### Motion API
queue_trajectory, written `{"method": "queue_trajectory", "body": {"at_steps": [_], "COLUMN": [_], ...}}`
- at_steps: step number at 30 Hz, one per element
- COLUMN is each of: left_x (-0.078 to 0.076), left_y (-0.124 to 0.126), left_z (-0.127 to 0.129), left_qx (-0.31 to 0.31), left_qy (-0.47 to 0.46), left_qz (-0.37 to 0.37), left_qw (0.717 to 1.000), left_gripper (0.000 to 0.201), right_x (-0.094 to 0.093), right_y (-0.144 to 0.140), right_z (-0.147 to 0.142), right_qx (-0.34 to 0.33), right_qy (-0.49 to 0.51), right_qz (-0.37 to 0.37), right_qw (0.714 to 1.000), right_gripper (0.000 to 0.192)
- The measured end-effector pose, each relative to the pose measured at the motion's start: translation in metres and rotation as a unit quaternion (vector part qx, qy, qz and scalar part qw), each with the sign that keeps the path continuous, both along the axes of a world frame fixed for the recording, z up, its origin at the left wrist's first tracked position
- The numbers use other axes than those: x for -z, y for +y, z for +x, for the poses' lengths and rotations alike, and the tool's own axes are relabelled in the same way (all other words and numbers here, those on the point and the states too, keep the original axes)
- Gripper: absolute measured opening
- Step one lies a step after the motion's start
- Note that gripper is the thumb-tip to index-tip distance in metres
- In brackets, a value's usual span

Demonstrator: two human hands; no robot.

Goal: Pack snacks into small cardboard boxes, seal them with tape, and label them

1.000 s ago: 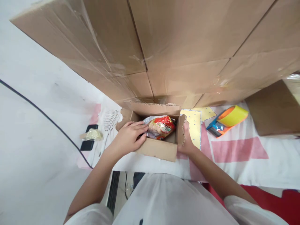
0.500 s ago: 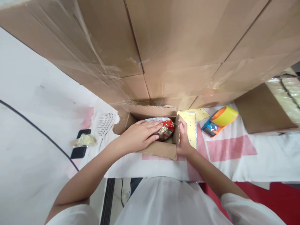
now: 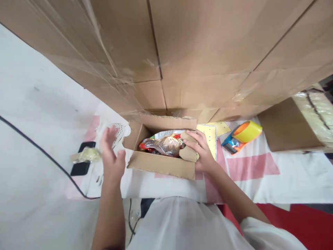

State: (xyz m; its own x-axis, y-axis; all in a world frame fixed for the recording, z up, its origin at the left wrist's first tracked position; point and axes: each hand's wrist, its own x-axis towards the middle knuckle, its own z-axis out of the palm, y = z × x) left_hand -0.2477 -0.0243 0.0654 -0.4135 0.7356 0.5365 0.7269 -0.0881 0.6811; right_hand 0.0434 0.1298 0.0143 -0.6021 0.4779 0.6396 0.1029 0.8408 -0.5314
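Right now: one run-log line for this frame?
left hand: open, beside box | right hand: folding side flap | cardboard box: open | snack packet: inside
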Motion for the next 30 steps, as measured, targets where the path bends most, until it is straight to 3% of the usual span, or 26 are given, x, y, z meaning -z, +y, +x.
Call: {"method": "queue_trajectory", "body": {"at_steps": [2,4,5,7,10,12,14,17,19,21,23,25,26,28,30], "left_x": [0.011,0.019,0.022,0.027,0.033,0.034,0.032,0.021,0.011,0.004,0.000,-0.001,-0.001,0.000,0.001], "left_y": [-0.011,-0.020,-0.023,-0.024,-0.014,-0.001,0.010,0.019,0.019,0.017,0.017,0.017,0.017,0.017,0.019], "left_z": [-0.009,-0.010,-0.008,0.000,0.016,0.025,0.031,0.036,0.042,0.054,0.068,0.080,0.084,0.087,0.088], "left_qx": [0.169,0.253,0.255,0.209,0.031,-0.057,-0.076,-0.099,-0.087,0.003,0.096,0.126,0.118,0.102,0.094], "left_qy": [-0.013,0.026,0.038,0.014,-0.086,-0.123,-0.109,-0.008,0.103,0.221,0.293,0.306,0.304,0.297,0.291], "left_qz": [-0.097,-0.162,-0.167,-0.132,-0.066,-0.056,-0.053,-0.055,-0.053,-0.067,-0.102,-0.144,-0.157,-0.177,-0.190], "left_qw": [0.981,0.953,0.952,0.969,0.994,0.989,0.990,0.993,0.989,0.973,0.946,0.933,0.932,0.933,0.933], "left_gripper": [0.110,0.128,0.124,0.093,0.049,0.045,0.053,0.067,0.061,0.052,0.051,0.054,0.053,0.049,0.050], "right_x": [0.000,-0.001,-0.001,-0.002,-0.004,-0.007,-0.011,-0.018,-0.021,-0.024,-0.026,-0.027,-0.026,-0.020,-0.011], "right_y": [0.001,0.002,0.002,0.000,-0.003,-0.003,0.000,0.006,0.009,0.009,0.006,0.001,-0.001,-0.002,0.005], "right_z": [0.002,0.004,0.005,0.006,0.002,-0.003,-0.008,-0.010,-0.009,-0.006,-0.001,0.006,0.012,0.030,0.056], "right_qx": [-0.008,-0.014,-0.016,-0.021,-0.035,-0.047,-0.066,-0.083,-0.060,-0.032,-0.021,-0.009,0.022,0.168,0.362], "right_qy": [-0.009,-0.021,-0.024,-0.027,0.046,0.124,0.165,0.137,0.091,0.048,0.018,-0.001,0.012,0.102,0.240], "right_qz": [-0.002,-0.005,-0.007,-0.024,-0.094,-0.165,-0.219,-0.194,-0.114,-0.040,-0.020,-0.039,-0.045,-0.042,-0.040], "right_qw": [1.000,1.000,1.000,0.999,0.994,0.977,0.959,0.968,0.987,0.998,0.999,0.999,0.999,0.980,0.900], "right_gripper": [0.069,0.072,0.073,0.077,0.095,0.104,0.106,0.096,0.074,0.055,0.049,0.050,0.048,0.042,0.035]}}
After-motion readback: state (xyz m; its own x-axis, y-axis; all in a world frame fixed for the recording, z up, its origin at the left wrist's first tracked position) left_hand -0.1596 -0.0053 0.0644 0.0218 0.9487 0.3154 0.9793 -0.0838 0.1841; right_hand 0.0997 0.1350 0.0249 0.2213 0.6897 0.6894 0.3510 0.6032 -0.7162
